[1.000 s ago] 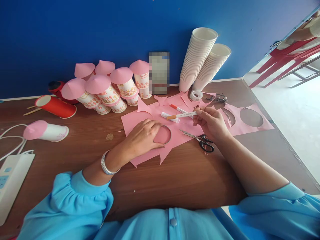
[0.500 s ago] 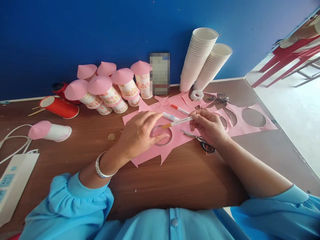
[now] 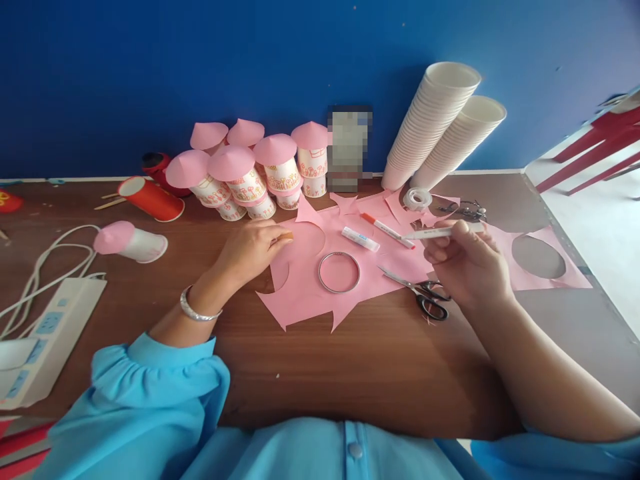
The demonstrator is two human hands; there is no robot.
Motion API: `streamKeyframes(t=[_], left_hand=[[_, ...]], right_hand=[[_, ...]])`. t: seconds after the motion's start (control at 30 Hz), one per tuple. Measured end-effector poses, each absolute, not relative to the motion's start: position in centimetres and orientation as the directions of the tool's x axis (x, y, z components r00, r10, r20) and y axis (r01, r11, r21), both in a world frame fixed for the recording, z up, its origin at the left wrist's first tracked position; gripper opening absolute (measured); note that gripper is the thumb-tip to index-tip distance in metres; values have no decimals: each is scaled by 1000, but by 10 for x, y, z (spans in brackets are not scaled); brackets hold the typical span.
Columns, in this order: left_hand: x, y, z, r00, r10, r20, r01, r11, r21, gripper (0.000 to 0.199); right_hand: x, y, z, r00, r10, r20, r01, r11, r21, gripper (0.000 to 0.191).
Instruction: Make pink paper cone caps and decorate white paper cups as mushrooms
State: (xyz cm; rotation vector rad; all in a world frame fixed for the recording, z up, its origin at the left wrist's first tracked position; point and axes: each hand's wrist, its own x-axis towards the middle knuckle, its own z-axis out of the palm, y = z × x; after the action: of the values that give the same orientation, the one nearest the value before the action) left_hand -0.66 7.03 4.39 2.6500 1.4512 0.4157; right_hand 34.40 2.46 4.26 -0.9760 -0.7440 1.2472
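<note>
Pinched in my left hand (image 3: 253, 250) is an ochre marker cap (image 3: 285, 236), held over the left part of the pink paper (image 3: 305, 303). My right hand (image 3: 473, 263) grips an uncapped white marker (image 3: 435, 233), its tip pointing left. Between the hands, a metal ring (image 3: 339, 291) lies flat on the paper. A glue stick (image 3: 361, 239) and an orange-capped marker (image 3: 387, 231) rest just behind the ring. Scissors (image 3: 423, 293) with black handles lie partly open below my right hand.
Decorated paper cups with pink cone roofs (image 3: 231, 163) stand at the back left. Two tall stacks of white cups (image 3: 433, 123) lean against the blue wall. A tape roll (image 3: 417, 199) sits before them. One roofed cup (image 3: 145, 243) and a power strip (image 3: 60, 333) lie left.
The marker's ochre cap has come off. My left hand has moved left with the cap, and my right hand has moved right with the marker. The view has shifted.
</note>
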Motion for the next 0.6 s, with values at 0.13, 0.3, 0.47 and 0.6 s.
streamKeyframes(t=[0.13, 0.3, 0.47, 0.6], left_hand=[[-18, 74, 20, 504, 854, 127, 825, -520, 222, 21], [-12, 69, 22, 515, 837, 185, 817, -545, 191, 32], [20, 25, 34, 556, 687, 468, 737, -668, 103, 24], [59, -22, 35, 760, 472, 446, 529, -849, -2, 25]], right_hand=[[339, 27, 29, 94, 989, -116, -365, -74, -928, 30], [333, 24, 20, 62, 987, -151, -341, -121, -932, 31], [338, 25, 23, 95, 984, -150, -339, -110, -934, 33], [338, 27, 22, 119, 984, -129, -331, -83, -940, 32]])
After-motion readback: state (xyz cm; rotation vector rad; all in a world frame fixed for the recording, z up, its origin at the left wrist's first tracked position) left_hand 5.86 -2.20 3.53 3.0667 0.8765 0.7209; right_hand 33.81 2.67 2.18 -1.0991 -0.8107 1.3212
